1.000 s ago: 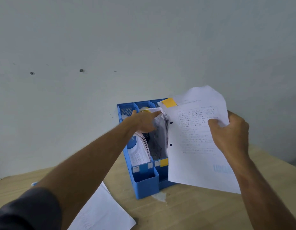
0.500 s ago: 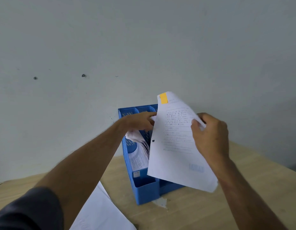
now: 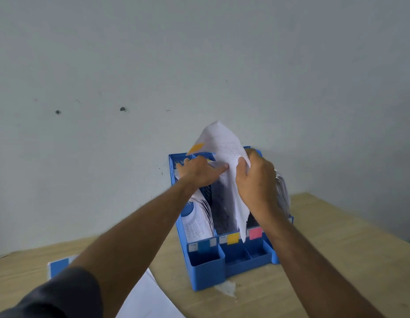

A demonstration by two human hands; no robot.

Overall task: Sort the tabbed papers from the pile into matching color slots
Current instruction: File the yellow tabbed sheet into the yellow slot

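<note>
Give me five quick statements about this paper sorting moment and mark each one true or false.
1. The right hand grips a sheet with a yellow tab. True.
2. The blue file organizer lies on its side. False: it stands upright on the wooden table.
3. The middle slot's front label is yellow. True.
4. The sheet is going into the slot with the pink label. False: its lower edge drops toward the middle, yellow-labelled slot.
5. The left hand rests idle on the table. False: it reaches into the organizer, touching the papers there.
</note>
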